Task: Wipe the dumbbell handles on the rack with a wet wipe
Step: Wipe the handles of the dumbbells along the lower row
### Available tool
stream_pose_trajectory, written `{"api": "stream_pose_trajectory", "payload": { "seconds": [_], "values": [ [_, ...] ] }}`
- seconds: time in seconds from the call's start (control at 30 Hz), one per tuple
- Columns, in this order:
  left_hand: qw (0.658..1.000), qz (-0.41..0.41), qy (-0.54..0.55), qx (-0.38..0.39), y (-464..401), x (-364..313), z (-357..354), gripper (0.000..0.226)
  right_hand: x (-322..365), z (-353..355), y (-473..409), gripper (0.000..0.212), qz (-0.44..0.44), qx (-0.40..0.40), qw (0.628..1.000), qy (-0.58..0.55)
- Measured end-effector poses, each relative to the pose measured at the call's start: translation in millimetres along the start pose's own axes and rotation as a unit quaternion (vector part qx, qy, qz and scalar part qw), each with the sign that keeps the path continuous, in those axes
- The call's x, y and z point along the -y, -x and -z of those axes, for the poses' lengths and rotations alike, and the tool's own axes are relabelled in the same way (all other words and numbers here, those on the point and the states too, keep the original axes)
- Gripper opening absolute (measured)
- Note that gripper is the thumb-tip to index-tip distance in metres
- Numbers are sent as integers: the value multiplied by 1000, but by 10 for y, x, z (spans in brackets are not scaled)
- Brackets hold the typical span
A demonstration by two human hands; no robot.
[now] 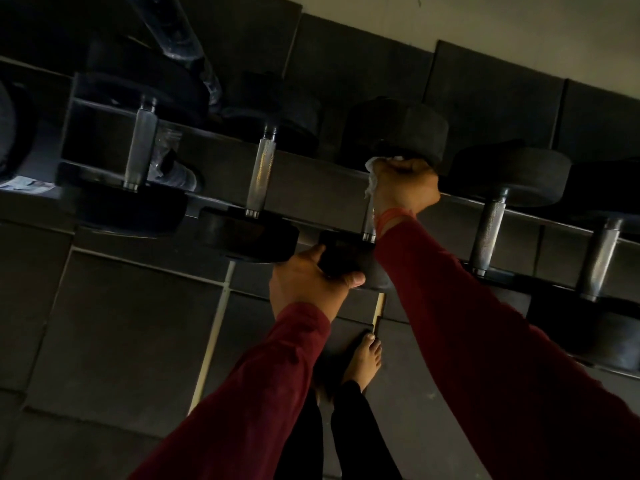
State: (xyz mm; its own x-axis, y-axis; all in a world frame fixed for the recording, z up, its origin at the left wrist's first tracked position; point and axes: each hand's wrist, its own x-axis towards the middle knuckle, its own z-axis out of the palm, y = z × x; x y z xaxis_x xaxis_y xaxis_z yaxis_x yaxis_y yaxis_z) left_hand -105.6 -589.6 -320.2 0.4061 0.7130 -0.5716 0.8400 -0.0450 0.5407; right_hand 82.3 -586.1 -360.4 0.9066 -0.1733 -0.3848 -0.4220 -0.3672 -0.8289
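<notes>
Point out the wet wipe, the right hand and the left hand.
wet wipe (pixel 371 183): head view, white fold hanging beside the fist.
right hand (pixel 403 187): head view, back of the fist.
left hand (pixel 304 285): head view, back of the hand.

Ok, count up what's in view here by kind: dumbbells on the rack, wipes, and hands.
Dumbbells on the rack: 5, with handles at (mostly hidden by the right hand), and.
Wet wipes: 1, held in the right hand.
Hands: 2, the left hand gripping the near weight head.
Total: 8
</notes>
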Motion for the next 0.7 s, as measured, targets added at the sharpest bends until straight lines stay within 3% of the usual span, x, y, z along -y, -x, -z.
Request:
{"api": "stream_pose_trajectory", "payload": {
  "seconds": [0.2,0.37,0.47,0.7],
  "values": [
    [1000,5,16,0,-3,-13,5,72,19,-48,5,31,-25,-2,1000,-13],
    [1000,3,15,-4,-11,1,-4,55,0,206,-56,21,-121,65,989,-47],
    [1000,2,26,-5,-5,20,-9,55,-69,300,-253,28,-145,98,984,-17],
    [999,6,37,-7,-2,10,-8,63,-75,368,-470,18,-50,89,986,134]
  ]
}}
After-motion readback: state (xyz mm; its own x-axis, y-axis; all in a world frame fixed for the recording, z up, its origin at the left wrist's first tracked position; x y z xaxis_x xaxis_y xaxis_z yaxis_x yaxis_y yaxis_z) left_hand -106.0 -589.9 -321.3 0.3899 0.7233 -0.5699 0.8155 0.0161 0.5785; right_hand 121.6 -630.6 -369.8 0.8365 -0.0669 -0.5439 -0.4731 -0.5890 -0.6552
